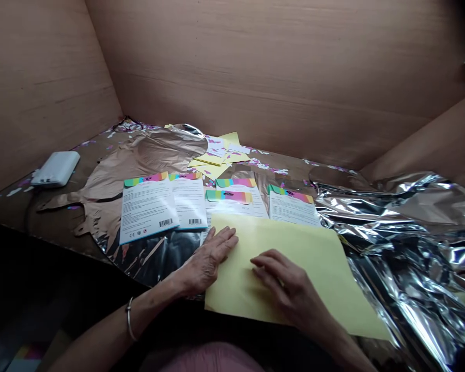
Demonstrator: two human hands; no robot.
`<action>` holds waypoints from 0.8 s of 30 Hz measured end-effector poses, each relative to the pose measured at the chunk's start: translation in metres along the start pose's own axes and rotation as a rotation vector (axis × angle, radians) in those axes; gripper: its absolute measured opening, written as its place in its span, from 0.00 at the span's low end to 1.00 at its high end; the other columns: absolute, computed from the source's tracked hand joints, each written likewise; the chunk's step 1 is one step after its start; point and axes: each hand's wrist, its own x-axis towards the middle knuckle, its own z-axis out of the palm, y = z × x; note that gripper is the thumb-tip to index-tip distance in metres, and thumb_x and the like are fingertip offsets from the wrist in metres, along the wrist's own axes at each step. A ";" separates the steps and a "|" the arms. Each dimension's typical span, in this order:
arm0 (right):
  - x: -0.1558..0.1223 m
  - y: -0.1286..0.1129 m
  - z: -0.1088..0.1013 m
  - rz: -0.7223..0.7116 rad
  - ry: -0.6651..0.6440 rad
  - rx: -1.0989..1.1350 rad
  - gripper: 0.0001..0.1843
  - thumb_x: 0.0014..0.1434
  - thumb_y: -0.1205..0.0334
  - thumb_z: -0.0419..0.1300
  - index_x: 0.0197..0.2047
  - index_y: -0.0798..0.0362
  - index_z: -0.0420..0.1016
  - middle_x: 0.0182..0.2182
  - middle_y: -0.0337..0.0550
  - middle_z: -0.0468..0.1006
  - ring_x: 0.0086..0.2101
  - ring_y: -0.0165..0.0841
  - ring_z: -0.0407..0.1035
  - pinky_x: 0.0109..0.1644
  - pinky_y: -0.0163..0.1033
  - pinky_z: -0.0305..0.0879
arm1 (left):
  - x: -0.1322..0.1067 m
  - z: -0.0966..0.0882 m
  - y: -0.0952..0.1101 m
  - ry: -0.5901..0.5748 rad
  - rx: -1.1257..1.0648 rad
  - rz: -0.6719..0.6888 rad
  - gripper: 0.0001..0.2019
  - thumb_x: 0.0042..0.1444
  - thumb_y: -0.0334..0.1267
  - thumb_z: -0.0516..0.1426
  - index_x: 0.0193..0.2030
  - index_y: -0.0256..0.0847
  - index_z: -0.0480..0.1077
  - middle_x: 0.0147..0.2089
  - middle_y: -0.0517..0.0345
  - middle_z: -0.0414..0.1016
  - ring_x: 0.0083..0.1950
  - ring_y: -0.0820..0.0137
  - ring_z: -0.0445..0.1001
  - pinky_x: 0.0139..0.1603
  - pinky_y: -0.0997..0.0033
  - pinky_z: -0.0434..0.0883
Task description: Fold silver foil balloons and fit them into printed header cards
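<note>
I can read "CE" on the leftmost packet; the finer print is too small for me. I count five rainbow-topped packets, two barcodes and one large yellow sheet on the near side, overlapping some packets. My left hand lies flat, fingers extended, on the sheet's left edge; my right hand curls over its middle, pinching or not I cannot tell.
</note>
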 end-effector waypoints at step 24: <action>-0.010 -0.019 0.052 -0.228 0.129 -0.222 0.12 0.58 0.76 0.45 0.39 0.55 0.66 0.31 0.46 0.67 0.31 0.35 0.59 0.34 0.40 0.59 | -0.044 -0.012 0.025 -0.169 0.513 0.028 0.37 0.58 0.59 0.39 0.63 0.28 0.49 0.66 0.40 0.45 0.68 0.58 0.38 0.63 0.44 0.32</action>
